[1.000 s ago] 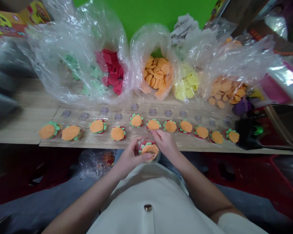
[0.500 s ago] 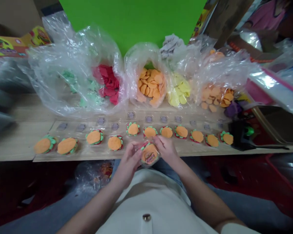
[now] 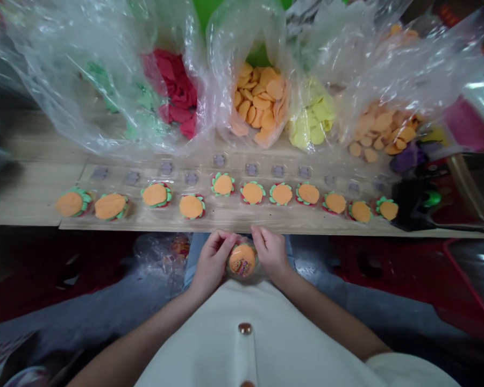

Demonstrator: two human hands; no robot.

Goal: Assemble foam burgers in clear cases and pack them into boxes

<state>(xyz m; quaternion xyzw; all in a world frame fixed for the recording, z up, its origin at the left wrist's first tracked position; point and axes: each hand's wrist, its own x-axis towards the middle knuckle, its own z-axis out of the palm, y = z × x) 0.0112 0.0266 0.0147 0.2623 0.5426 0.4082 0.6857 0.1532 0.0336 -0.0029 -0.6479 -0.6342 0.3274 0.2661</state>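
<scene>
My left hand and my right hand hold a small round clear plastic capsule between their fingertips, just in front of the board edge. Inside is an orange foam burger with a colourful printed label facing up. Ahead, a row of similar foam burgers in clear shells lies on a wooden board. Behind them stands a row of small clear shells with grey centres. Neither hand touches the row.
Open plastic bags of foam discs stand behind the board: green, red, orange, yellow and pale orange. A black tool with a green part lies at the right. Red plastic furniture stands below.
The capsule has come back toward me, off the board edge, and turned so its label faces up. My hands moved with it, and the whole view has shifted as my head moved.
</scene>
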